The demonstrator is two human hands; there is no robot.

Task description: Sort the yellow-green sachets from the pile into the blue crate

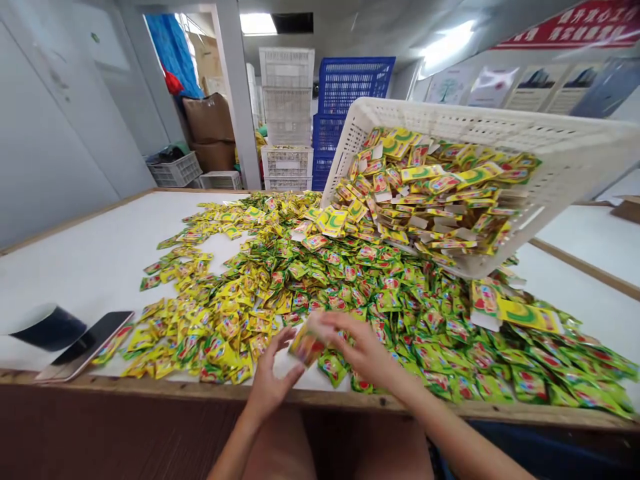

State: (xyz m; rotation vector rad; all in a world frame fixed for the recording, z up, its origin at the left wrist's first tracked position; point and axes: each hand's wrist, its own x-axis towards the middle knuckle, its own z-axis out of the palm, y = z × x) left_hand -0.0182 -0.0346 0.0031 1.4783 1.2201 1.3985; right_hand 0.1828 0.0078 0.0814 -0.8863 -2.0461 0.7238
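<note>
My right hand [363,350] pinches a small yellow printed carton [306,343], blurred by motion, with a pale flap at its upper end. Just left of the carton is my left hand [273,377], its thumb and fingers curved and apart around the near end. The thumb tip is close to the carton's lower edge; whether it touches, I cannot tell. Yellow sachets [225,320] lie heaped to the left of my hands. Green sachets [400,300] with red prints spread in a thick pile behind and to the right.
A white perforated basket [500,123] lies tipped on the pile, with many yellow cartons [425,193] spilling out. Another carton [530,315] rests at right on the sachets. A phone [90,347] and a dark cup [47,327] stand at left, near the table's wooden edge [175,393].
</note>
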